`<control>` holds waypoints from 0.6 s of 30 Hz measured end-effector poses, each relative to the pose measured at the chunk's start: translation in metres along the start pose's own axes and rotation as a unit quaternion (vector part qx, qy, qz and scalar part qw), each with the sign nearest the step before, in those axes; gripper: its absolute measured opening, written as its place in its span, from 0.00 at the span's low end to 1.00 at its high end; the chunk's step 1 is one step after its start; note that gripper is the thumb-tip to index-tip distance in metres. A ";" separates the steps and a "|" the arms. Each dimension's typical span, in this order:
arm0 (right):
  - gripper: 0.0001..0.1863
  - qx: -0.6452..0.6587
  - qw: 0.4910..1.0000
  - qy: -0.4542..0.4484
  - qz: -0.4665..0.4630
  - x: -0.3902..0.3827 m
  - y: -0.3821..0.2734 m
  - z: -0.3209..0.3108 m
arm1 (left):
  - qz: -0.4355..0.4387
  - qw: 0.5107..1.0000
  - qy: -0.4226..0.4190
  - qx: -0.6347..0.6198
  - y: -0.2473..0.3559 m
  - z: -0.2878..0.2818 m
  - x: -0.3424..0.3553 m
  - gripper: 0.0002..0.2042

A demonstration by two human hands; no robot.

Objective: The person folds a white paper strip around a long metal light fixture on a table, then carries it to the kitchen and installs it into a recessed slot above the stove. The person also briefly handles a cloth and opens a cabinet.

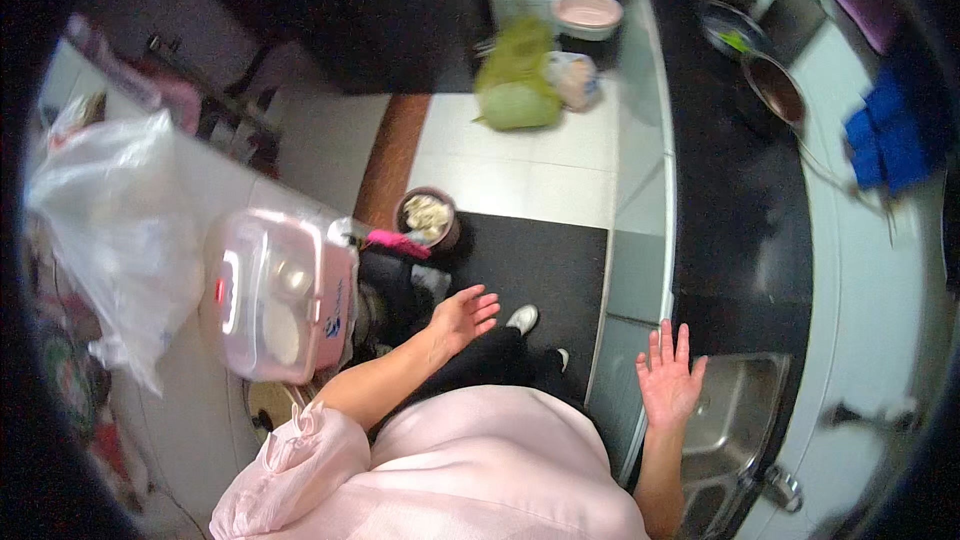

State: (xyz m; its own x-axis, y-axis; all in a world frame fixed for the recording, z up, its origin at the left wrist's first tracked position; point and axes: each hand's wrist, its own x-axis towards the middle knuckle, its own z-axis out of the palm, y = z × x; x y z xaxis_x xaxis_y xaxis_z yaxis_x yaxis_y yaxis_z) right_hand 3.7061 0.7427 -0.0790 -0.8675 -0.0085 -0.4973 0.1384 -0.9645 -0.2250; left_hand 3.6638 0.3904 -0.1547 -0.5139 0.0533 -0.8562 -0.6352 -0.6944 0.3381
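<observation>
My left hand (466,319) hovers over the floor in front of me, fingers stretched out and holding nothing. To its left, a pink box with a clear lid (273,300) stands on the light ledge, with pale items showing through the lid. My right hand (671,377) is raised palm up beside the steel sink (745,395), fingers spread and nothing in them. Neither hand touches anything that I can make out. Beyond my left hand, a bin (452,237) with pale crumpled stuff in it stands on the floor near a bright pink object (398,243).
A black counter (745,230) runs along the right, with a dark pan (773,87) and a bowl with something green (735,35). Blue cloth (893,135) hangs on the wall. Green bags (518,90) and a pink basin (587,16) are ahead. A clear plastic bag (125,230) lies left.
</observation>
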 end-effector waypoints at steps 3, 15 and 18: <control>0.31 -0.065 0.989 -0.010 0.130 0.071 0.039 0.015 | 0.027 0.991 0.066 -0.112 0.015 -0.060 -0.003 0.09; 0.21 -0.427 0.774 0.031 0.466 0.317 0.307 0.079 | 0.113 0.952 0.107 -0.263 0.121 -0.097 0.120 0.13; 0.21 -0.504 0.713 0.060 0.483 0.367 0.354 0.075 | 0.117 0.947 0.134 -0.267 0.149 -0.100 0.173 0.13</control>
State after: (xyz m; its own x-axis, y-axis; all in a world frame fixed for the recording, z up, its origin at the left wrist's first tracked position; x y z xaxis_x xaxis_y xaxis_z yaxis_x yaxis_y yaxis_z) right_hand 3.4004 0.3787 -0.2784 -0.0950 -0.4588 -0.8834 0.9698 0.1576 -0.1861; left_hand 3.5381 0.2244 -0.2920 -0.3934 -0.2810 -0.8754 -0.1043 -0.9323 0.3462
